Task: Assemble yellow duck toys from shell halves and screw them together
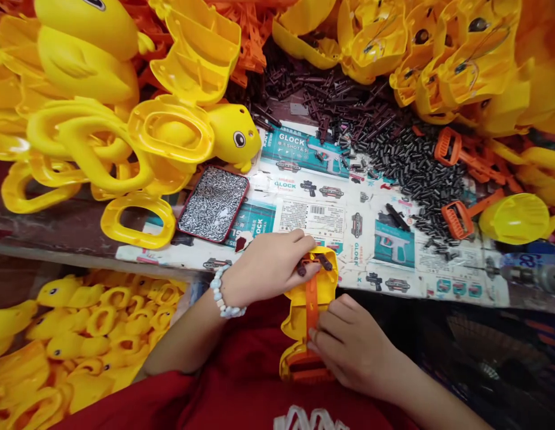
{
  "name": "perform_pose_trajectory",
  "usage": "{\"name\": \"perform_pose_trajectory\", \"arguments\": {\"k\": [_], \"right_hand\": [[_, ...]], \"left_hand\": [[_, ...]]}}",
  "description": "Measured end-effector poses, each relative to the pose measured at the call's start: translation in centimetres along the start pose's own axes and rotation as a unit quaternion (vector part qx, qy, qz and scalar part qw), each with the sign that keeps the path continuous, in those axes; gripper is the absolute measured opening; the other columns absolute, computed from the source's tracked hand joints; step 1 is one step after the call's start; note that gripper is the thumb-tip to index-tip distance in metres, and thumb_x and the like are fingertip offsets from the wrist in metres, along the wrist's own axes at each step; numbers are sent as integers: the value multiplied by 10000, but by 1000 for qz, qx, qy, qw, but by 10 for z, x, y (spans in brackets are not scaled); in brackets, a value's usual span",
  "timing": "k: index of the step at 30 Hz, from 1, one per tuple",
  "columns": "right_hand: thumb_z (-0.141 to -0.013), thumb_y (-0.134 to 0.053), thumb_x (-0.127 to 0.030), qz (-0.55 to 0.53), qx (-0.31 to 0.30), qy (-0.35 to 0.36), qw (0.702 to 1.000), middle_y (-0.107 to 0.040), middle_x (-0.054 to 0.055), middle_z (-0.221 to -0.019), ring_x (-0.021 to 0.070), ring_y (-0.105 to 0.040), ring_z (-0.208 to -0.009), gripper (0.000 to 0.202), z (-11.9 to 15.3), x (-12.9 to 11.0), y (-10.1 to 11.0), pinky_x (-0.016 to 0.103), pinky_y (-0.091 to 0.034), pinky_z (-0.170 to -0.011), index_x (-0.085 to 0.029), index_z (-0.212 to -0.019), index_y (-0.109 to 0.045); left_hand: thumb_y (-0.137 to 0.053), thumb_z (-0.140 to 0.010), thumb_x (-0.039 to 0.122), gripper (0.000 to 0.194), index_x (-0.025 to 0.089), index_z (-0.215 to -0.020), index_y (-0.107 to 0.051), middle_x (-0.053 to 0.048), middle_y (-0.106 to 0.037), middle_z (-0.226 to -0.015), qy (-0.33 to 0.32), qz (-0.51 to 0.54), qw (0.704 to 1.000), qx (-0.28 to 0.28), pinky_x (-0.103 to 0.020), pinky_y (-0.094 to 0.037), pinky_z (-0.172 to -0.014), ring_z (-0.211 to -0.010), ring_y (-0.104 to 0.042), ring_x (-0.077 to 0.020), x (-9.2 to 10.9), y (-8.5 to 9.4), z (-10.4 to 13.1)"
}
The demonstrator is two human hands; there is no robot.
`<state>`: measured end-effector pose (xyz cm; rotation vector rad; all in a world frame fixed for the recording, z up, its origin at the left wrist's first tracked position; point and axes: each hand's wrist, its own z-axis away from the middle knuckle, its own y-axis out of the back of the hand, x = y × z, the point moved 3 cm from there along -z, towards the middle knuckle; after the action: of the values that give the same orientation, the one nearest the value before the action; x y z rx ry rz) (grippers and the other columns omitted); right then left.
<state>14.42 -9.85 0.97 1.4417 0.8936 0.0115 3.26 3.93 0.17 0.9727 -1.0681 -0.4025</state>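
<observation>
Here I am on the head feed, and the action sits at the lower middle of the frame. The yellow shell (295,323) is held over the bench's near edge, its hollow side facing me, with an orange strip (312,297) lying lengthwise in it. My left hand (272,264) has its fingers closed on the shell's upper end, thumb laid across the strip's top, right by a dark brown part (324,261). My right hand (354,346) is curled in below, fingertips against the strip; whether they pinch it or merely press, I can't tell, the knuckles hide it.

I'd call this step the fitting of strip and brown part into the shell. The next move, in my judgement, calls for a steady left hold and a gentle push from the right to line the strip up without popping the brown part loose. Small metal pieces (212,203) fill a tray left of centre; black cylinders (407,167) heap up at right.
</observation>
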Motion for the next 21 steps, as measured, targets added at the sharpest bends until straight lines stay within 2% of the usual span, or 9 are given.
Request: {"name": "perform_pose_trajectory", "arguments": {"k": [3, 6, 8, 9, 11, 13, 15, 17, 21], "right_hand": [[-1002, -331, -143, -17, 4, 1, 1000, -464, 47, -733, 161, -364, -711, 318, 4, -2, -3, 292, -214, -681, -113, -771, -546], [-1052, -319, -275, -41, 45, 4, 998, -491, 31, -734, 142, -408, -706, 398, -5, 16, 13, 287, -282, -696, -125, -765, -551], [-1053, -320, -311, 4, 124, -21, 992, -528, 24, -779, 127, -459, -729, 400, -17, 47, 35, 266, -339, -708, -138, -783, -560], [-1039, -324, -275, 43, 163, -51, 984, -544, 26, -803, 127, -481, -757, 372, -23, 68, 47, 257, -359, -714, -139, -781, -554], [-969, -432, -208, 112, 215, -136, 961, -550, 63, -864, 168, -488, -817, 199, -38, 115, 67, 284, -356, -743, -119, -865, -577], [-875, -520, -167, 165, 216, -205, 940, -542, 90, -875, 210, -480, -826, 107, -54, 159, 78, 307, -346, -736, -106, -884, -608], [-824, -556, -139, 198, 202, -251, 926, -541, 101, -898, 243, -478, -877, 95, -68, 191, 82, 323, -352, -757, -106, -879, -626], [-797, -581, -128, 216, 181, -280, 918, -541, 105, -903, 265, -473, -916, 61, -78, 207, 82, 335, -362, -777, -106, -829, -628], [-768, -628, -128, 220, 140, -303, 917, -547, 90, -891, 268, -480, -931, 18, -86, 215, 81, 352, -381, -816, -112, -761, -622]], "left_hand": [[-463, -895, 448, 334, 169, -1037, -581, -59, -660, -922, -14, 5, 1000, -5, -285, -472, -627, -796, -652, -212, -1, -4, 0], [-472, -906, 418, 305, 166, -1017, -604, -61, -668, -929, -9, 52, 998, 34, -273, -487, -671, -818, -650, -185, -10, -5, -8], [-465, -920, 370, 279, 159, -1008, -624, -68, -671, -952, 10, 73, 993, 96, -275, -492, -712, -851, -645, -178, -17, -3, -16], [-473, -919, 364, 277, 155, -1007, -632, -74, -675, -964, 26, 73, 988, 132, -283, -493, -725, -863, -644, -182, -20, -2, -20], [-494, -912, 364, 282, 153, -1025, -643, -77, -691, -975, 64, 59, 978, 189, -301, -493, -733, -870, -650, -197, -24, 2, -24], [-510, -905, 367, 281, 162, -1033, -654, -70, -705, -968, 93, 44, 971, 215, -311, -490, -725, -864, -659, -206, -24, 3, -25], [-512, -904, 366, 274, 171, -1016, -668, -66, -711, -960, 108, 31, 971, 213, -307, -481, -703, -854, -665, -209, -22, 4, -25], [-508, -904, 373, 274, 179, -999, -677, -63, -713, -945, 123, 18, 971, 204, -297, -467, -669, -834, -665, -208, -19, 4, -25], [-487, -911, 391, 287, 189, -993, -673, -57, -705, -916, 158, 13, 969, 187, -287, -456, -646, -813, -657, -207, -14, 6, -26]]}}
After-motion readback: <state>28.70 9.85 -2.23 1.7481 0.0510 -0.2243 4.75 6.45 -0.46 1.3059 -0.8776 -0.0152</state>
